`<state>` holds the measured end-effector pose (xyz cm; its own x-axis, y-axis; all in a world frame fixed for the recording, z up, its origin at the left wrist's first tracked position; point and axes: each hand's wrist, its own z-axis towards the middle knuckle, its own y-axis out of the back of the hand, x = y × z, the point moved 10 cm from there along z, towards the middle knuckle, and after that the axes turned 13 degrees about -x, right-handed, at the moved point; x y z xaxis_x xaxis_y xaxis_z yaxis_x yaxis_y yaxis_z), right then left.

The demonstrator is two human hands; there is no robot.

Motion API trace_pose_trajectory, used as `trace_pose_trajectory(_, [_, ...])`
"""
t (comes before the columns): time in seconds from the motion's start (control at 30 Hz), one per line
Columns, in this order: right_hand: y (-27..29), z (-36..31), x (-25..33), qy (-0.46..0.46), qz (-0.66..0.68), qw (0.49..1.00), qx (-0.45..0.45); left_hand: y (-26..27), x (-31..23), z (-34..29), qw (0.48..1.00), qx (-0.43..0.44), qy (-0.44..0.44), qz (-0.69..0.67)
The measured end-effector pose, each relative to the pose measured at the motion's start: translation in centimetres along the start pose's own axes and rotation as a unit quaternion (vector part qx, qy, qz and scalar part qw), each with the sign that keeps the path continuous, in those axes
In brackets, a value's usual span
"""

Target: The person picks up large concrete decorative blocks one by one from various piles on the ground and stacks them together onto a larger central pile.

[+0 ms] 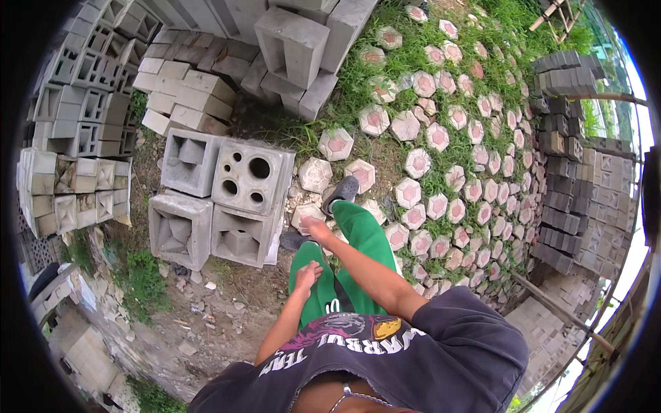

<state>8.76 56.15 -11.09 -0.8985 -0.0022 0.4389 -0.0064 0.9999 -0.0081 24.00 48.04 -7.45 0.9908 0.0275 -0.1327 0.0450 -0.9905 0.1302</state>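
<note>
Standing beside four grey concrete blocks [242, 179], grouped two by two just left of the feet, a person in green trousers [361, 230] holds both arms out low in front of the body. The right hand [315, 230] is out over the ground by the left shoe, near a hexagonal paving stone [315, 175]; its fingers look drawn in, though whether they hold anything I cannot tell. The left hand [308, 277] is over the left thigh, its fingers curled narrow, and what they hold, if anything, is hidden too. Neither hand appears to touch the blocks, whose openings show, one with round holes of several sizes. Judging by how they lie, these four are set down and grouped; how much handling is left cannot be read from this view. Beyond them is a pile of pale bricks [186, 93].
</note>
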Motion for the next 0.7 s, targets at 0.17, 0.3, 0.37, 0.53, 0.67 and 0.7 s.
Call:
trace_pose_trajectory(0.17, [20.9, -6.8, 6.8, 0.235, -0.032, 0.961, -0.144, -8.5, -17.1, -4.9, 0.91, -0.011, -0.319, 0.267])
trace_pose_trajectory(0.3, [35.2, -13.7, 7.7, 0.162, 0.134, 0.933, -0.292, -16.1, -29.8, -8.5, 0.881, 0.001, -0.362, 0.305])
trace_pose_trajectory(0.37, [39.6, -15.6, 6.4, 0.159, 0.216, 0.9, -0.343, -19.5, -33.1, -10.7, 0.863, 0.009, -0.371, 0.342])
trace_pose_trajectory(0.53, [44.6, -16.6, 7.9, 0.142, 0.4, 0.813, -0.399, -29.6, -39.8, -14.6, 0.768, 0.082, -0.483, 0.413])
trace_pose_trajectory(0.67, [46.7, -15.6, 12.4, 0.133, 0.454, 0.776, -0.418, -37.7, -44.2, -15.9, 0.76, 0.13, -0.473, 0.427])
trace_pose_trajectory(0.7, [47.4, -14.8, 13.5, 0.121, 0.44, 0.786, -0.417, -39.9, -45.8, -16.9, 0.741, 0.124, -0.497, 0.434])
